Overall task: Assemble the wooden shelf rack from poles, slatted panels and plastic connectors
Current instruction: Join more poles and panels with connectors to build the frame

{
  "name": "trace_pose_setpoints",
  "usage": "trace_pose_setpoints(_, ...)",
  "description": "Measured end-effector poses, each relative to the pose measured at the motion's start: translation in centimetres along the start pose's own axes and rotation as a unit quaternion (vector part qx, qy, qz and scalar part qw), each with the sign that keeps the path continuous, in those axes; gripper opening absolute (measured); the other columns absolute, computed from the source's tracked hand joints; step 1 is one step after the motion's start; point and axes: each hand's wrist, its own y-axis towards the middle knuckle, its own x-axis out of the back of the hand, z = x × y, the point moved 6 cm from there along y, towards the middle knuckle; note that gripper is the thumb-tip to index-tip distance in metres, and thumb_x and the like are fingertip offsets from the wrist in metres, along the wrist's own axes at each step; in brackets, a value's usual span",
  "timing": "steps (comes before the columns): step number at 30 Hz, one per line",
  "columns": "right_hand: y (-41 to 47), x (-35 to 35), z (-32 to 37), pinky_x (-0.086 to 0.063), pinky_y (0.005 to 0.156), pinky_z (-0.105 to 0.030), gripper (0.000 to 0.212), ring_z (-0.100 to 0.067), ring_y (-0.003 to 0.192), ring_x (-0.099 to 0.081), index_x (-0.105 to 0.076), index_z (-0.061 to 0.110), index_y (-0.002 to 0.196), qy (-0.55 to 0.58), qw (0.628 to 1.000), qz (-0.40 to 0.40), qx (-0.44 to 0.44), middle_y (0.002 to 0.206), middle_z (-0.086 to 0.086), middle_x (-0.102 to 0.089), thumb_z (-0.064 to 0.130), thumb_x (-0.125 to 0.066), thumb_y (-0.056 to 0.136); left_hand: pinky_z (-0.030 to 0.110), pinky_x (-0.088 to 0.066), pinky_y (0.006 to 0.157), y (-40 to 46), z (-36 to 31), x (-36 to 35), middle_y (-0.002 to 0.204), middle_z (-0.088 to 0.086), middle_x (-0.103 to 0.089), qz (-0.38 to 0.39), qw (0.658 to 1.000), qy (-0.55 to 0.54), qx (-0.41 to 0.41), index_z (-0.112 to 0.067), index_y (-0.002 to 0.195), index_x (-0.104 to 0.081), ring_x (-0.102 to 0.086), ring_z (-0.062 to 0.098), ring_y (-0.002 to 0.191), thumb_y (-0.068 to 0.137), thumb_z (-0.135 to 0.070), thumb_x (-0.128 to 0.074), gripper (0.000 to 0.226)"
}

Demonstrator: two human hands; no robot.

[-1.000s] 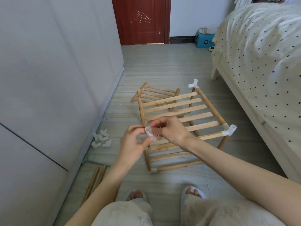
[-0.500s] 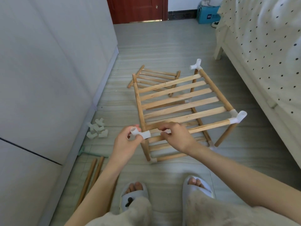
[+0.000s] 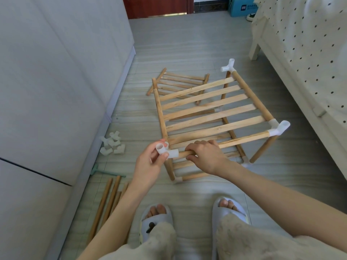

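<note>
A corner connector went onto the half-built shelf rack (image 3: 210,117).

The left hand (image 3: 150,162) pinched a white plastic connector (image 3: 166,151) at the near rail's (image 3: 242,140) left end, while the right hand (image 3: 204,156) curled round that rail. Two upper corners already carried connectors; a spare slatted panel (image 3: 178,83), loose poles (image 3: 107,201) and a heap of connectors (image 3: 112,145) lay on the floor, so further tiers apparently remained.
</note>
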Motion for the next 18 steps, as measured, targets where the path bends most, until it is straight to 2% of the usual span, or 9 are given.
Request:
trace_pose_setpoints(7,0.10,0.04,-0.07,-0.026,0.090,-0.032,0.022,-0.020,0.109,-0.052,-0.058,0.024,0.112,0.010,1.000,-0.006,-0.001,0.112,0.000,-0.062,0.033,-0.046,0.096,0.021,-0.048,0.091,-0.50,0.30,-0.21,0.125,-0.003,-0.058,-0.007,1.000,-0.017,-0.013,-0.012,0.106,-0.059,-0.058,0.001,0.106,0.088,0.005,-0.055,0.025)
trace_pose_setpoints(9,0.13,0.04,-0.10,-0.026,0.090,-0.033,0.023,-0.020,0.108,-0.052,-0.057,0.024,0.113,0.010,1.000,-0.006,-0.001,0.112,0.001,-0.063,0.033,-0.046,0.096,0.022,-0.048,0.092,-0.65,0.49,-0.21,0.125,-0.007,-0.058,-0.007,1.000,-0.021,-0.014,-0.014,0.105,-0.060,-0.058,0.000,0.107,0.089,0.004,-0.055,0.025)
trace_pose_setpoints(12,0.14,0.04,-0.06,-0.026,0.090,-0.033,0.023,-0.019,0.108,-0.052,-0.057,0.024,0.113,0.010,1.000,-0.007,0.001,0.112,0.001,-0.062,0.033,-0.046,0.096,0.028,-0.048,0.095,-0.88,0.76,-0.20,0.123,-0.017,-0.058,-0.012,1.000,-0.020,-0.016,-0.016,0.106,-0.060,-0.058,0.001,0.110,0.088,0.001,-0.058,0.025)
trace_pose_setpoints(18,0.10,0.07,-0.05,-0.026,0.090,-0.032,0.023,-0.018,0.108,-0.052,-0.058,0.024,0.113,0.012,1.000,-0.009,0.001,0.112,0.002,-0.062,0.034,-0.046,0.095,0.041,-0.047,0.099,-0.68,0.72,0.02,0.119,-0.014,-0.059,-0.051,0.998,0.003,-0.022,-0.025,0.100,-0.060,-0.057,0.008,0.114,0.087,0.000,-0.061,0.029)
